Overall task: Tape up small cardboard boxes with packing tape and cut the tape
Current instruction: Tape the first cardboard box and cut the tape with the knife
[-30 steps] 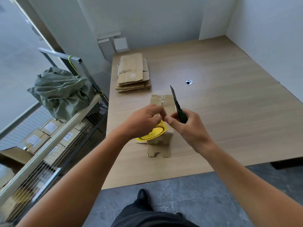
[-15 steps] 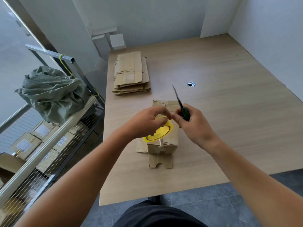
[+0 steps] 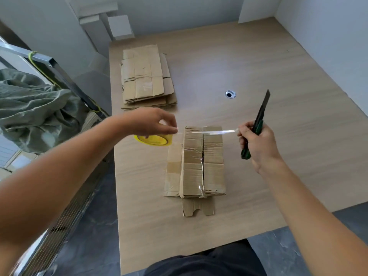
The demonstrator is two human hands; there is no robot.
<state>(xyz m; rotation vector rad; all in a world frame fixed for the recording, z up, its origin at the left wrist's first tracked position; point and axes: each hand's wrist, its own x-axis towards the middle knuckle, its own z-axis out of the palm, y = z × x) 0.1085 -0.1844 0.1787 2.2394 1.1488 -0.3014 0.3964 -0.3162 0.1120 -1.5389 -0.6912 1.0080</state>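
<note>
A small cardboard box (image 3: 199, 162) lies on the wooden table (image 3: 278, 136) with its top flaps closed and a tape seam down the middle. My left hand (image 3: 151, 122) grips the yellow roll of clear packing tape (image 3: 153, 139), held left of the box's far end. A strip of clear tape (image 3: 213, 132) stretches from the roll over the box's far end to my right hand (image 3: 256, 144). That hand pinches the tape's end and also holds a green utility knife (image 3: 258, 120), blade out and pointing up and away.
A stack of flattened cardboard boxes (image 3: 146, 78) lies at the table's far left. A round cable hole (image 3: 230, 94) sits in the tabletop right of it. Beside the table's left edge stand a metal cart (image 3: 59, 68) and a grey-green sack (image 3: 35, 108).
My hands were together over the box; they have moved apart, the left with the roll going left and the right going right, drawing out a strip of tape.
</note>
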